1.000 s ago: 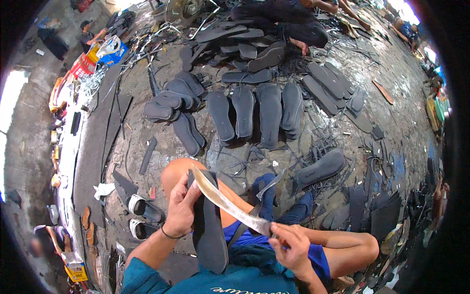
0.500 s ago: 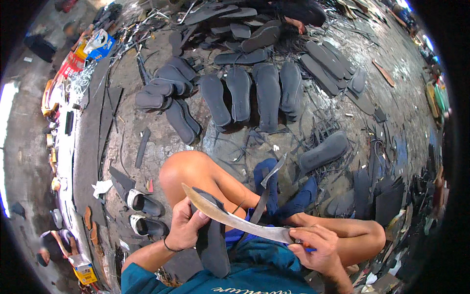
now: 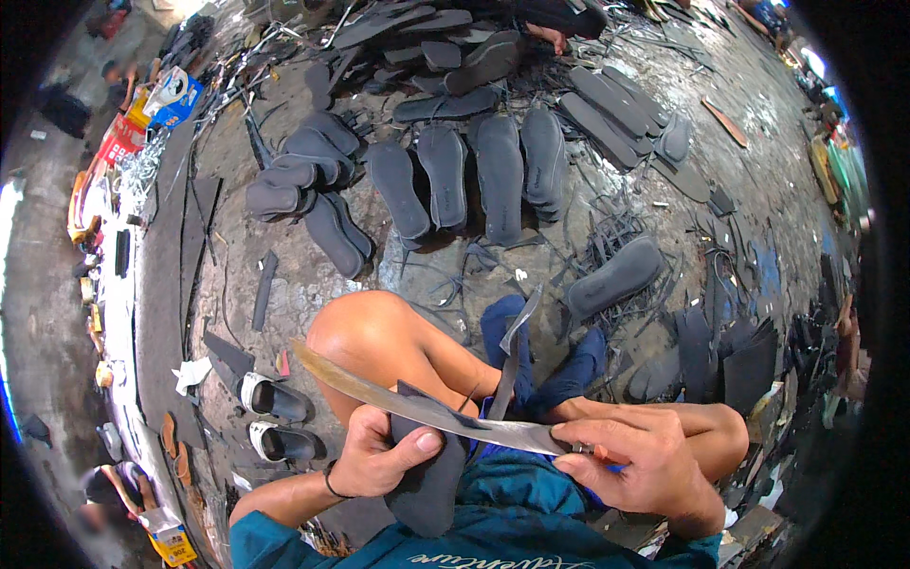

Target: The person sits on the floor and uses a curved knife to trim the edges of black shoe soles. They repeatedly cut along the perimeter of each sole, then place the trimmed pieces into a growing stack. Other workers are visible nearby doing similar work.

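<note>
In my lap, my left hand (image 3: 384, 453) grips a dark grey shoe sole (image 3: 428, 493), its thumb lying along the near face. The wrist wears a dark band. My right hand (image 3: 637, 460) is closed around the handle of a long curved knife (image 3: 365, 387); orange and blue show at the grip. The blade lies across the upper part of the sole, its worn, yellowish tip pointing left past my left hand. A dark strip (image 3: 510, 375) with a shiny upper end stands between my lap and my blue-covered feet (image 3: 578, 370).
Several dark soles (image 3: 441, 180) lie in a row ahead, with more soles (image 3: 332, 156) to their left. One sole (image 3: 616, 277) rests on black trimmings at the right. White-strapped slides (image 3: 275, 398) sit at my left. A person's hand (image 3: 547, 38) shows at the far pile.
The knife has slid left across the sole, its tip now farther past my left hand. The sole is turned slightly in my left hand. The whole view has shifted a little.
</note>
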The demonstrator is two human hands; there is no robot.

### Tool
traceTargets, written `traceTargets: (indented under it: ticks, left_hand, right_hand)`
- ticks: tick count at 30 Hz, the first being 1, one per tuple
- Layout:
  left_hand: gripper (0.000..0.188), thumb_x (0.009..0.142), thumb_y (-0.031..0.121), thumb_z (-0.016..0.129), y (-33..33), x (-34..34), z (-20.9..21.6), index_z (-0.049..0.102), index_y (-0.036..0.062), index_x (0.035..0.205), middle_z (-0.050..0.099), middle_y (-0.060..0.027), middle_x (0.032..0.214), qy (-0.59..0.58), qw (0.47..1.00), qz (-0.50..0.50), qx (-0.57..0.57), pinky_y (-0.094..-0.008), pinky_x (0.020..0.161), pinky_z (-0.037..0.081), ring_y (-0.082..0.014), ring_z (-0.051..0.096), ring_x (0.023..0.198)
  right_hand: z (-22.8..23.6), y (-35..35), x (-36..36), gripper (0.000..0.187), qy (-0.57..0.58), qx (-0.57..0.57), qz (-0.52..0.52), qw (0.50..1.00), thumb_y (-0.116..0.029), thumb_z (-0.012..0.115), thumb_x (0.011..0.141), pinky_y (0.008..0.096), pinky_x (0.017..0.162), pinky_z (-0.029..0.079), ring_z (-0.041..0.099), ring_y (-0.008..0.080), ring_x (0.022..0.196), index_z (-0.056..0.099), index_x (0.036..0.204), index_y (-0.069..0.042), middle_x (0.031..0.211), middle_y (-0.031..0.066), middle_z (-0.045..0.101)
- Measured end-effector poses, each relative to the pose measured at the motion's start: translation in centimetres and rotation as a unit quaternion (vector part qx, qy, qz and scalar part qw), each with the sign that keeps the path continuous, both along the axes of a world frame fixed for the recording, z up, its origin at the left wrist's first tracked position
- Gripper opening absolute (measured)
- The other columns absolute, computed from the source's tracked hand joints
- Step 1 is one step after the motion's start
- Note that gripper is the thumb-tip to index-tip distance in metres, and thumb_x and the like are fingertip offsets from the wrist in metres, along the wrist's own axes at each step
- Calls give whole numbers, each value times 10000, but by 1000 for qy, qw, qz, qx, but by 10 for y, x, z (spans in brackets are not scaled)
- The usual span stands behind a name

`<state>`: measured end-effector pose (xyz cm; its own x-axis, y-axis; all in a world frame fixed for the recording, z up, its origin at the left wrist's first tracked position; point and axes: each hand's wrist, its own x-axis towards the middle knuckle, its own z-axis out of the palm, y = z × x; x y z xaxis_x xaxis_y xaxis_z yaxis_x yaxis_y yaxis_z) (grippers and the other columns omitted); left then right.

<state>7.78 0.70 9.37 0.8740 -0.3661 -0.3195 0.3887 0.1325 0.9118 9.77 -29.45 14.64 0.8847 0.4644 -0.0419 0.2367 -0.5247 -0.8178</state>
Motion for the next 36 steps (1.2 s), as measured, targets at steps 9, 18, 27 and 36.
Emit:
traceTargets:
  ticks: [9,18,27,36]
  left_hand:
    - [275,990,156,687,-26,6,16,668,-17,1203,701,-21,1069,16,999,-52,5,-246,832,513,-69,620,959]
    - [513,847,387,804,-23,98,95,678,36,1199,717,-143,969,-479,722,-209,454,-350,814,522,-283,693,910]
    - [620,975,526,619,-83,-23,-54,514,71,1383,570,-68,1373,65,932,229,-273,-444,1031,466,-212,550,1240]
    - [287,991,223,661,-82,45,0,634,78,1236,719,-66,1152,70,858,219,-460,-345,921,614,-197,709,1047]
  right_hand:
    - [29,11,39,331,69,-17,63,995,-251,774,897,334,536,517,691,254,602,695,1165,-74,714,105,684]
    - [-15,10,28,494,229,279,48,931,-245,531,1073,229,678,446,503,64,750,440,1536,-97,934,26,624]
    - [-71,31,-13,515,105,321,-79,938,-176,599,1036,236,681,444,486,89,750,461,1509,-29,821,16,500]
    - [-92,31,-80,325,-144,94,-244,954,-118,790,853,307,621,525,665,239,697,687,1133,12,1007,155,738]
